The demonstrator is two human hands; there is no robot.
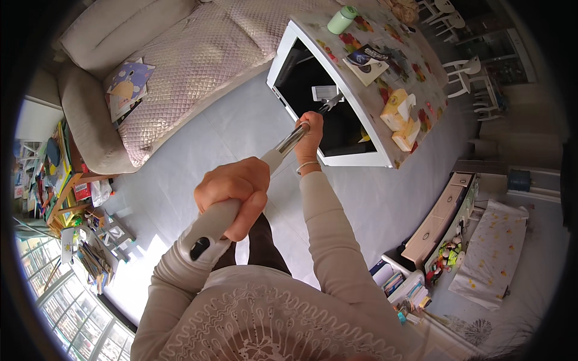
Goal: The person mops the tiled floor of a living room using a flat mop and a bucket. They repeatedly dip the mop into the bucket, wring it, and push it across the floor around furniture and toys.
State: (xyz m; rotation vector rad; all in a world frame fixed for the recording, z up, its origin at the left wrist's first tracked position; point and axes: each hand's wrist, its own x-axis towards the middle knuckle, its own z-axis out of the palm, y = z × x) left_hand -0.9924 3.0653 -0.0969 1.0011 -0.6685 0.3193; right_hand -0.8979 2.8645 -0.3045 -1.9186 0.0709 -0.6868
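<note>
My left hand (232, 192) grips the grey top end of a long mop handle (265, 165), close to my chest. Farther down the metal shaft, my right hand (312, 135) is closed around it. The shaft runs away from me toward the dark space under a white table (355, 159). The mop's head is hidden under that table; only a white pad piece (324, 92) shows there.
The table's flowered cloth carries a green cup (342, 19), a booklet (366, 62) and yellow tissue packs (400, 114). A beige sofa (180, 54) with a book stands at left. Cluttered shelves (66, 198) lie at far left, a low cabinet (442, 219) at right, white chairs (466, 72) beyond.
</note>
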